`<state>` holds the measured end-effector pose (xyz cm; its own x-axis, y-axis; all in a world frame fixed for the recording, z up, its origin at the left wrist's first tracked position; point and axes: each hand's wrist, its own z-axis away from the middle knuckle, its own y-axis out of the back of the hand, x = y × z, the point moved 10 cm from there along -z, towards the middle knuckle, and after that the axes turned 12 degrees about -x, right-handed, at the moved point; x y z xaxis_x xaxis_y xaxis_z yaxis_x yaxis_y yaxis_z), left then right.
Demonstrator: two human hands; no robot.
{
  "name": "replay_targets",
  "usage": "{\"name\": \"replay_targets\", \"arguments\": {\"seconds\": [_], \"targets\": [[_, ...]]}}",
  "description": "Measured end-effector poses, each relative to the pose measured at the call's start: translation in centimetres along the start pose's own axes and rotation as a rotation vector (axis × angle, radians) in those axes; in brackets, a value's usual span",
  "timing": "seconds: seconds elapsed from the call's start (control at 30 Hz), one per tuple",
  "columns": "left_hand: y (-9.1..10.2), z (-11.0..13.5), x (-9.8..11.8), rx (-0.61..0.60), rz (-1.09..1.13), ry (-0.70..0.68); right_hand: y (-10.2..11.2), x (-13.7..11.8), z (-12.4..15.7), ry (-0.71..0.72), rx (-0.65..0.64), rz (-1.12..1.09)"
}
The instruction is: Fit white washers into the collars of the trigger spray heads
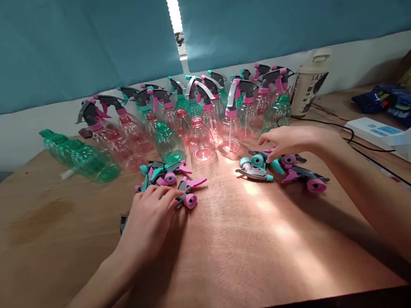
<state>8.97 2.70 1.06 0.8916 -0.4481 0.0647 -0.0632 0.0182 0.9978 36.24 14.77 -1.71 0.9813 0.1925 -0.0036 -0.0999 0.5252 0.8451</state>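
Observation:
My left hand is curled over a pink-and-grey trigger spray head, its fingers on the grey body. Other spray heads in turquoise, pink and grey lie just beyond it. My right hand reaches over a second group of loose heads, thumb and fingers apart. Beneath it are a grey-and-turquoise spray head and a pink-and-dark-grey one. Whether the right fingertips touch a head is unclear. Behind both groups stand a pink bottle without a head and a green one.
Several bottles with spray heads line the back by the wall. Green bottles stand at the left. A cream tumbler, a blue packet, a white power strip and a black cable occupy the right side.

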Motion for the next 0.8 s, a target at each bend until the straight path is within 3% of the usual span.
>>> {"name": "replay_targets", "arguments": {"seconds": [0.17, 0.27, 0.33, 0.4, 0.53, 0.8], "targets": [[1.3, 0.6, -2.4, 0.029, -0.04, 0.079, -0.6, -4.7, 1.8, 0.154, 0.038, 0.073], [1.9, 2.0, -4.8, 0.028, 0.005, 0.157, -0.6, -7.1, 2.5, 0.264, 0.131, 0.105], [2.2, 3.5, -6.1, 0.055, 0.067, 0.187, -1.2, -8.5, 2.8, 0.31, 0.126, 0.104], [2.1, 4.9, -6.6, 0.081, 0.13, 0.188, -1.9, -9.4, 3.1, 0.3, 0.11, 0.126], [1.4, 7.2, -7.1, 0.108, 0.2, 0.212, -3.2, -9.8, 3.4, 0.145, 0.114, 0.233], [0.1, 8.9, -9.9, 0.12, 0.283, 0.301, -4.5, -9.3, 2.1, 0.093, 0.129, 0.346]]}}
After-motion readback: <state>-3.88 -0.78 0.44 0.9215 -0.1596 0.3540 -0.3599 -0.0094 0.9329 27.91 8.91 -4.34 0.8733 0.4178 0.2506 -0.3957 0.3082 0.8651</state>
